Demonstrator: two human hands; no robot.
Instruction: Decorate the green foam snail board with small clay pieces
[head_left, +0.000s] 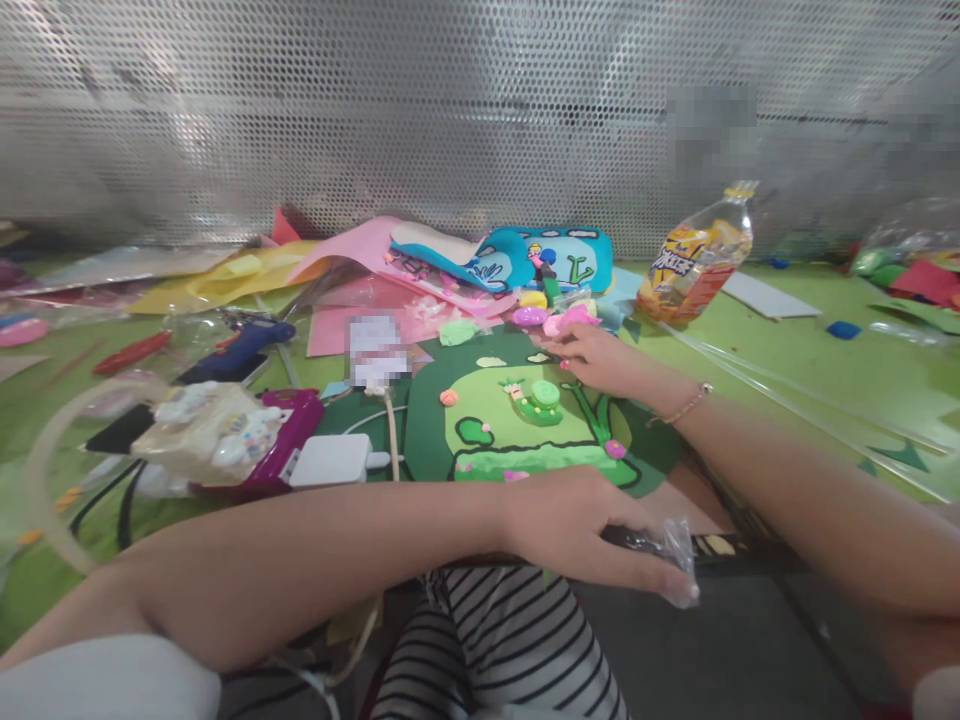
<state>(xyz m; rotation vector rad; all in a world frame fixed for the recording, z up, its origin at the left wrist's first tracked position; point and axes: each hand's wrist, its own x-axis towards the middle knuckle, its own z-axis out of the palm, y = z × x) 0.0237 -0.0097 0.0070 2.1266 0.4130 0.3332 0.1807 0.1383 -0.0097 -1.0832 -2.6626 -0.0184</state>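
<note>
My left hand (592, 535) rests at the table's near edge, fingers curled over a small clear plastic bag (675, 560). Just beyond it lies a dark green felt board (427, 420) with a light green clay scene and a green clay figure (541, 402) on it. My right hand (596, 355) reaches across to the board's far edge, fingertips touching the surface beside pink clay pieces (570, 318); a thin bracelet (686, 405) circles its wrist. What those fingertips pinch, if anything, is hidden.
A blue pencil case (525, 258), pink and yellow paper sheets (360, 260), a white charger (330, 460), a purple phone case (289, 430), a glue gun (251, 345) and a tilted drink bottle (697, 258) crowd the green table. A perforated metal wall (450, 100) stands behind.
</note>
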